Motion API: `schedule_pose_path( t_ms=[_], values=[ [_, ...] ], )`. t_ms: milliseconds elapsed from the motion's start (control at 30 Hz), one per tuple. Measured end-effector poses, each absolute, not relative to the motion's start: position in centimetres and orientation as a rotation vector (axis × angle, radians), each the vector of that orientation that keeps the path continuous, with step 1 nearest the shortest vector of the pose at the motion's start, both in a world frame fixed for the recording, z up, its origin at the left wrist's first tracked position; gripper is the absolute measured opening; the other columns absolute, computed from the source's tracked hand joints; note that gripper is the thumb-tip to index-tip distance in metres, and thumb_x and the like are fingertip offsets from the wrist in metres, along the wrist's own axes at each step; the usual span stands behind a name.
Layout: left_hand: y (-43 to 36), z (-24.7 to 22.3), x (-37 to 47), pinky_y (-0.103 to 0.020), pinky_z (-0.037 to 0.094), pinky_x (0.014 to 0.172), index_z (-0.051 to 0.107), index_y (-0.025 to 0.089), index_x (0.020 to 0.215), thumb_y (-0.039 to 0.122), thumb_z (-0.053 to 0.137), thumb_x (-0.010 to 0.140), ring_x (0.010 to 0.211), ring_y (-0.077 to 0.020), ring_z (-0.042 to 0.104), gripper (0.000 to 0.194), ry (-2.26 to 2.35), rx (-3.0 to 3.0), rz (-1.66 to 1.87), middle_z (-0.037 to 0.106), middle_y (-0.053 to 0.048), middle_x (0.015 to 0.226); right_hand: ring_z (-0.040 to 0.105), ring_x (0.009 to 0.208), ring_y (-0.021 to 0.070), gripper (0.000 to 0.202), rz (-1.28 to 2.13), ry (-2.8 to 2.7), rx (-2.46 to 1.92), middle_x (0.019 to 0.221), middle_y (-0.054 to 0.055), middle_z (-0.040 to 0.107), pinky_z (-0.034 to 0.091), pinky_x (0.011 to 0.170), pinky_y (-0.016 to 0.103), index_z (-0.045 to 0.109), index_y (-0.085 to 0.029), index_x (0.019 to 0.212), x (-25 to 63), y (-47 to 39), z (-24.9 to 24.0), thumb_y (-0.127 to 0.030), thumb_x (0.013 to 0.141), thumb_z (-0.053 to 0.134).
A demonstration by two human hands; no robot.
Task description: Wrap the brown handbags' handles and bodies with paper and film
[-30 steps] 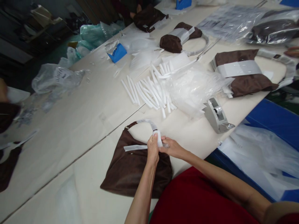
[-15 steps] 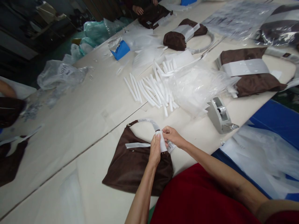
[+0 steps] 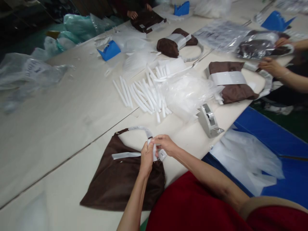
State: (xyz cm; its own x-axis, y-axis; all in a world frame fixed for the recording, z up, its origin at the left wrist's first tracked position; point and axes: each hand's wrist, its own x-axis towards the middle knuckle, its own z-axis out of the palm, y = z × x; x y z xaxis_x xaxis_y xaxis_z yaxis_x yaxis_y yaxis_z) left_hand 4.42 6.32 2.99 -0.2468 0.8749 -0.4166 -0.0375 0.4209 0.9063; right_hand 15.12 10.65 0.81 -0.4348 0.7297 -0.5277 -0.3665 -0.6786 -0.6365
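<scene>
A brown handbag (image 3: 115,183) lies on the table in front of me, its strap (image 3: 141,129) arched away and covered in clear-white wrapping. At the strap's right base a small white wrapping sheet (image 3: 154,154) goes round the strap. My left hand (image 3: 146,158) is closed on this sheet, thumb along its front. From the other side my right hand (image 3: 165,144) pinches the sheet's upper part, fingers partly hidden behind it. A white tag (image 3: 162,155) hangs just below my right hand. Across the bag's top edge runs a white strip (image 3: 126,155).
Beyond the bag lie white foam tubes (image 3: 144,94), clear plastic bags (image 3: 190,93) and a grey tape dispenser (image 3: 209,121). A wrapped brown bag (image 3: 231,80) is at the right, touched by a co-worker's hand (image 3: 271,66). Blue holders (image 3: 109,50) stand farther back.
The view has swung right, so things appear farther left. A co-worker's hands have come into view at the right. My hands stay on the white sheet, which now shows narrower between them.
</scene>
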Motion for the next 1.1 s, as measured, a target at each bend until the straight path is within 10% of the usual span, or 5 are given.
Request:
schedule_pose_path(
  t_ms=[300, 733, 1100],
  values=[
    [6.2, 2.6, 3.5, -0.023, 0.045, 0.049, 0.060, 0.016, 0.095, 0.053, 0.076, 0.065, 0.052, -0.0134, 0.056, 0.050, 1.491, 0.622, 0.963, 0.063, 0.002, 0.067, 0.037, 0.034, 0.0086, 0.037, 2.025, -0.414, -1.158, 0.040, -0.008, 0.044, 0.028, 0.034, 0.022, 0.057, -0.020, 0.065, 12.9, 11.3, -0.4, -0.048, 0.060, 0.081],
    [5.9, 2.1, 5.5, -0.021, 0.040, 0.042, 0.056, 0.019, 0.078, 0.058, 0.074, 0.059, 0.046, -0.0120, 0.051, 0.047, 1.666, 0.645, 0.871, 0.062, 0.002, 0.061, 0.059, 0.077, 0.0198, 0.023, 0.846, -0.928, -1.751, 0.075, 0.002, 0.066, 0.046, 0.078, 0.033, 0.069, -0.020, 0.074, 39.5, 9.9, 2.3, -0.043, 0.073, 0.065],
    [6.2, 2.0, 5.8, -0.021, 0.040, 0.041, 0.056, 0.019, 0.078, 0.056, 0.074, 0.057, 0.047, -0.0119, 0.051, 0.046, 1.660, 0.652, 0.873, 0.061, 0.002, 0.061, 0.046, 0.053, 0.0135, 0.029, 1.156, -0.941, -1.823, 0.050, -0.001, 0.053, 0.037, 0.058, 0.029, 0.060, -0.018, 0.053, 42.8, 11.2, -1.2, -0.045, 0.063, 0.063]
  ],
)
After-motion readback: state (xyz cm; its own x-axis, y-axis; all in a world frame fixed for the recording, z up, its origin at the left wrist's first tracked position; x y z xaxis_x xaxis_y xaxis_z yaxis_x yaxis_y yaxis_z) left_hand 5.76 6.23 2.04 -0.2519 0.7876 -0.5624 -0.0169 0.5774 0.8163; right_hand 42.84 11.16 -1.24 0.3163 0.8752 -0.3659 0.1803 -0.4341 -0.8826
